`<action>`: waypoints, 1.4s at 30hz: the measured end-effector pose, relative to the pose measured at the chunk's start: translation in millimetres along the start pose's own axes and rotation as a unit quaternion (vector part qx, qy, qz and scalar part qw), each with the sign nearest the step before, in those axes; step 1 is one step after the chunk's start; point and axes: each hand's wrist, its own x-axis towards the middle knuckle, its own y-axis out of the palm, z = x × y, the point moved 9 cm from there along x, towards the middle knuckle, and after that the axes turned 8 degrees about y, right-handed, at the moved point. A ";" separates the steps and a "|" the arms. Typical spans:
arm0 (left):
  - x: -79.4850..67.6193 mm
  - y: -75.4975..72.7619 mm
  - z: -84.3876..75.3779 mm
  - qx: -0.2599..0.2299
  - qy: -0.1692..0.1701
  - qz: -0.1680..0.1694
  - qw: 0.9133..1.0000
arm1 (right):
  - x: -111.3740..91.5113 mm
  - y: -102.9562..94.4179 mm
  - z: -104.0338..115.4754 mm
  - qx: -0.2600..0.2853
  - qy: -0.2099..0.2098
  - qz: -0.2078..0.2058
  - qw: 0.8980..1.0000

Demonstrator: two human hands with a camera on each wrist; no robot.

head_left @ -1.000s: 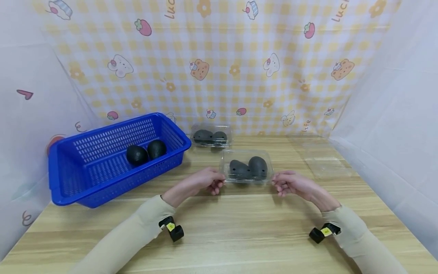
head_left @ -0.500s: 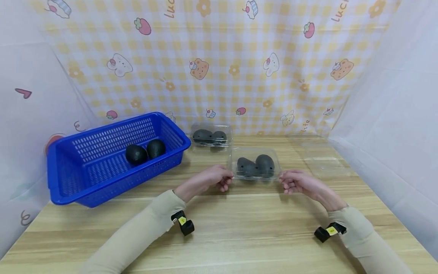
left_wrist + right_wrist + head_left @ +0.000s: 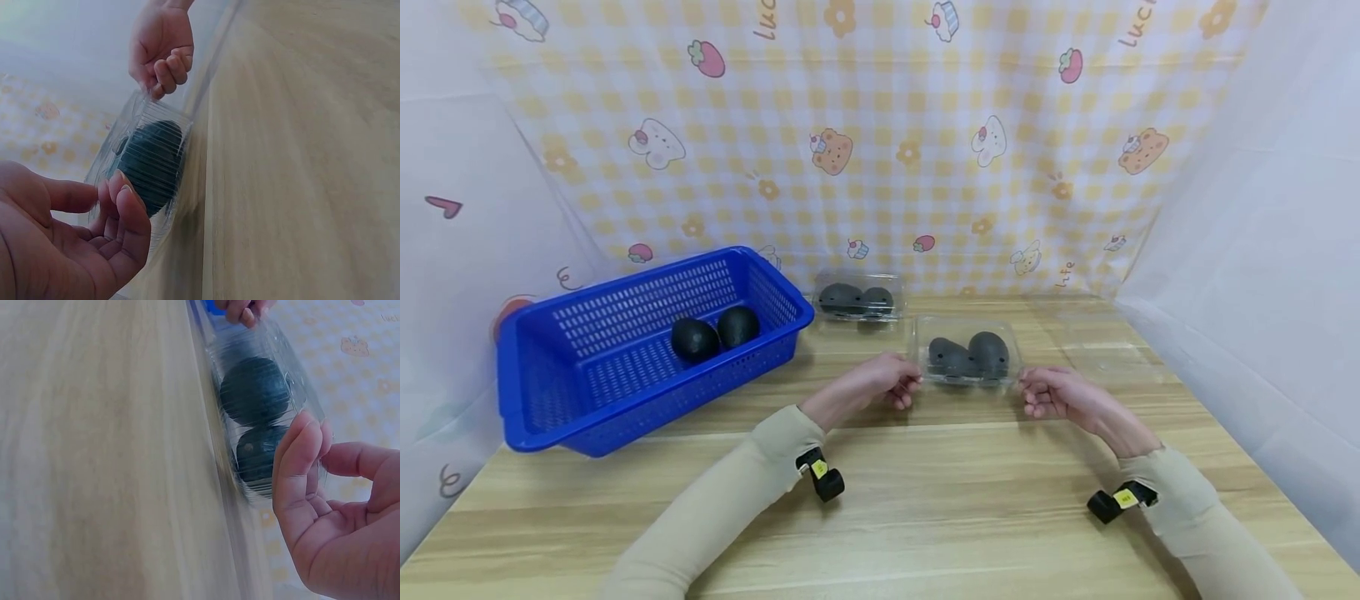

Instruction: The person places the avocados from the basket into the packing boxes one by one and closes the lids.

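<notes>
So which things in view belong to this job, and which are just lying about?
Likely the job's:
front clear box, held between left hand and right hand
two dark fruits inside it
back clear box, also holding two
blue basket, with two loose fruits
clear plastic at right, probably

Just around:
patterned curtain
wooden table
black wrist cameras, worn

The near edge of the desk (image 3: 970,508) and my sleeves (image 3: 726,492) are cut off by the bottom of the head view. Labels (image 3: 820,468) on my wrist cameras (image 3: 831,487) are too small to read. Near the desk's far right corner, clear plastic (image 3: 1112,354) is too faint to outline. In the right wrist view, my right hand (image 3: 350,540) hides part of one fruit (image 3: 253,456).
</notes>
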 end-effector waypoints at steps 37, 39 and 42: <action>58.8 -18.4 -4.8 -0.055 0.001 -0.086 0.995 | 52.1 -38.0 16.7 0.123 0.001 -0.098 0.988; 61.0 -19.7 -5.3 -0.057 0.002 -0.091 0.994 | 54.6 -40.0 17.9 0.133 0.002 -0.103 0.986; 65.3 -22.2 -4.8 -0.069 0.001 -0.105 0.992 | 58.4 -43.3 19.9 0.149 0.004 -0.114 0.982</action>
